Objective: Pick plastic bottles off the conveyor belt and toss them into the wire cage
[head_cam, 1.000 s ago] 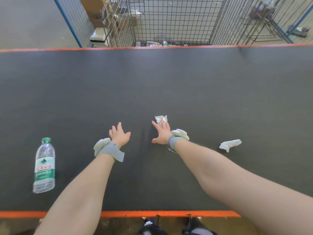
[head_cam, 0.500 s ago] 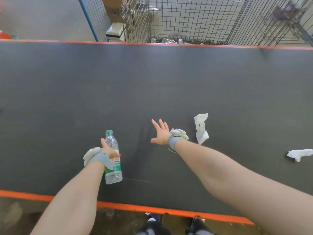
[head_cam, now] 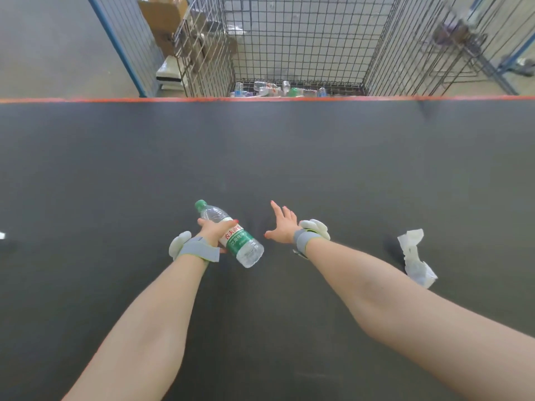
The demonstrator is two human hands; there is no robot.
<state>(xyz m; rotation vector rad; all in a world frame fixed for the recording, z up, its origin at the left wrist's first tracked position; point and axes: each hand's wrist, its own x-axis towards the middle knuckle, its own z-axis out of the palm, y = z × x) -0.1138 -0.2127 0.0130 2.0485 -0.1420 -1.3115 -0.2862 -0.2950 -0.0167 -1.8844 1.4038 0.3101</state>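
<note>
My left hand (head_cam: pixel 213 233) grips a clear plastic bottle (head_cam: pixel 240 244) with a green cap and a green and red label, held above the dark conveyor belt (head_cam: pixel 260 157) with its cap pointing away and left. My right hand (head_cam: pixel 282 227) hovers just right of the bottle with fingers spread and holds nothing. The wire cage (head_cam: pixel 301 44) stands beyond the belt's far orange edge. Several bottles (head_cam: pixel 275 88) lie on its floor.
A crumpled white tissue (head_cam: pixel 415 257) lies on the belt to the right of my right arm. A small white scrap (head_cam: pixel 1 235) shows at the left edge. Cardboard boxes (head_cam: pixel 168 21) and more wire racks (head_cam: pixel 463 44) stand beside the cage.
My left hand took hold of the bottle from the belt's left side and lifted it toward the middle. The white tissue drifted right with the belt. My right hand stayed spread.
</note>
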